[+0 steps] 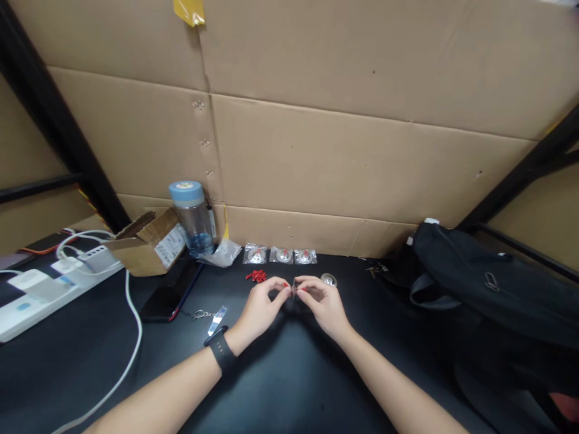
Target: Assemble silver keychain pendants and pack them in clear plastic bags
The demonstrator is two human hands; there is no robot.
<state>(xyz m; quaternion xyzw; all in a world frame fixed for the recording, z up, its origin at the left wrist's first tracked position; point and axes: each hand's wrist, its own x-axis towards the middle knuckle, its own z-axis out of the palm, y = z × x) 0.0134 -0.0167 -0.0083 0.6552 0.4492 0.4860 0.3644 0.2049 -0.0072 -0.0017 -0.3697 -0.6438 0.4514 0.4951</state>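
Note:
Between my fingertips a thin metal disc (295,290) stands nearly edge-on. My left hand (268,303) pinches toward its left face, and my right hand (324,303) grips it from the right. Small red spots show at the fingertips; I cannot tell whether they are red pieces or nails. A round metal disc (329,279) lies just behind my right hand. Behind my left hand is a small heap of red plastic pieces (257,275). Three clear bags with metal discs and red pieces, the middle one (281,255) among them, line the back of the black table (289,374).
At left stand a blue-lidded bottle (193,220), an open cardboard box (147,244) and a white power strip (58,289) with cables. A phone (172,289) and a keyring (202,314) lie nearer. A black bag (488,289) fills the right side. Cardboard (344,163) walls the back.

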